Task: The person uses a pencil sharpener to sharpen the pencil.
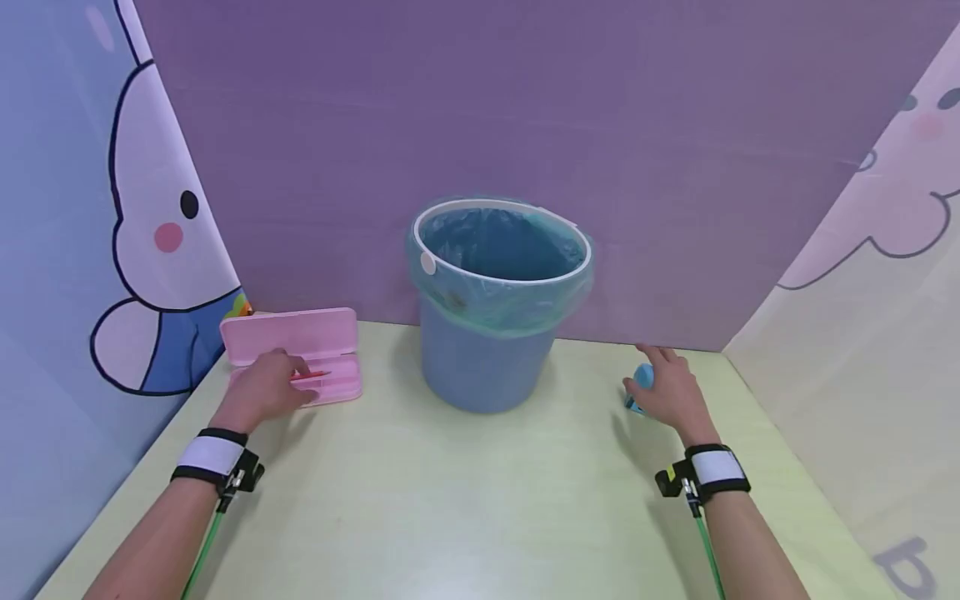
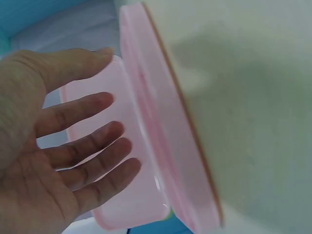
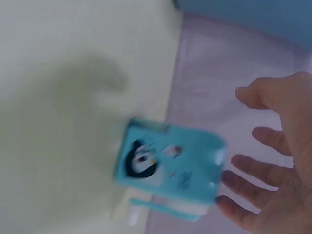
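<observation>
A pink pencil case [image 1: 343,382] lies with its lid [image 1: 307,330] raised on the left side of the table. My left hand [image 1: 264,388] hovers over its near left part, fingers spread and slightly bent, holding nothing. Inside the case, beside those fingers, shows a red pencil [image 1: 309,376]. On the right, a small light-blue box [image 3: 170,158] with a penguin print, like a desk pencil sharpener, stands on the table. Around its top is my right hand [image 1: 670,393], with thumb and fingers apart. In the right wrist view the fingertips [image 3: 225,204] come right at the box's upper edge.
A blue bucket [image 1: 480,367] with a teal plastic liner and a white rim stands between the hands, near the purple back wall [image 1: 510,108]. Printed cartoon panels flank the pale table [image 1: 465,492] on both sides.
</observation>
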A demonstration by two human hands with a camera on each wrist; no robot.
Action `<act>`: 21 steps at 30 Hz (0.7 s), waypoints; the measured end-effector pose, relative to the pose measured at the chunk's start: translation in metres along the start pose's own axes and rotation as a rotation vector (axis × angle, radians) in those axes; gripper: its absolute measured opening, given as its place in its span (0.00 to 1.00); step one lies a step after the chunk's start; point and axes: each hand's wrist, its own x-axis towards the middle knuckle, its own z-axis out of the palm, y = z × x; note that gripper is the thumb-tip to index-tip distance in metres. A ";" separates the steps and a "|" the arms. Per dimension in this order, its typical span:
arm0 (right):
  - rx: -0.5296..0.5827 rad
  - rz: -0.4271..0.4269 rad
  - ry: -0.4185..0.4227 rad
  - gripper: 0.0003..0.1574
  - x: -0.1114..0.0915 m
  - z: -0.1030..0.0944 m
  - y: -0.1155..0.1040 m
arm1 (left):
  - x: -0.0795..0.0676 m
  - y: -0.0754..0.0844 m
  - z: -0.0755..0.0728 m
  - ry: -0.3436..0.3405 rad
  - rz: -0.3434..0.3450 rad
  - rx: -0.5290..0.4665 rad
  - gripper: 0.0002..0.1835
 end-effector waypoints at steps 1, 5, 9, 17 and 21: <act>-0.003 0.019 0.000 0.42 -0.004 0.000 0.005 | -0.001 -0.001 0.002 -0.018 -0.008 -0.012 0.21; -0.008 0.070 -0.006 0.41 -0.017 0.000 0.022 | -0.006 -0.003 0.009 -0.054 -0.011 -0.031 0.18; 0.000 0.095 -0.023 0.41 -0.024 -0.001 0.032 | -0.012 -0.005 0.014 -0.040 0.012 -0.042 0.11; 0.065 0.114 -0.045 0.38 -0.032 0.003 0.044 | -0.018 -0.006 0.017 0.007 0.037 0.004 0.06; 0.086 0.092 -0.022 0.35 -0.033 0.006 0.046 | -0.022 -0.007 0.017 0.024 0.057 0.015 0.06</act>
